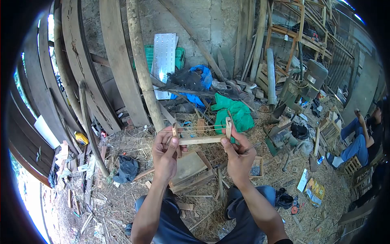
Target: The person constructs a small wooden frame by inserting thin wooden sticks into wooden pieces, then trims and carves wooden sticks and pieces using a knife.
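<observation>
Between my hands is a small wooden frame [201, 140], a pale crossbar with a short upright at each end. Thin cords or rods run across between the uprights, above the bar. My left hand [164, 152] pinches the left corner, thumb on the near face and fingers behind. At the right corner, my right hand [239, 154] grips in the same way, its fingertips partly hidden by the wood. A thin, pointed thing sticks out beside the right fingers, too small to name. Below the frame, a flat wooden board [187, 167] lies on the ground between my legs.
A small wooden box [261, 167] of tiny pieces sits near my right knee. Behind the frame lies green sheeting [233, 112]. Long planks [122, 61] lean at the left; a motor-like machine [316, 75] stands right. Another person [357, 140] sits at the far right. Wood scraps litter the ground.
</observation>
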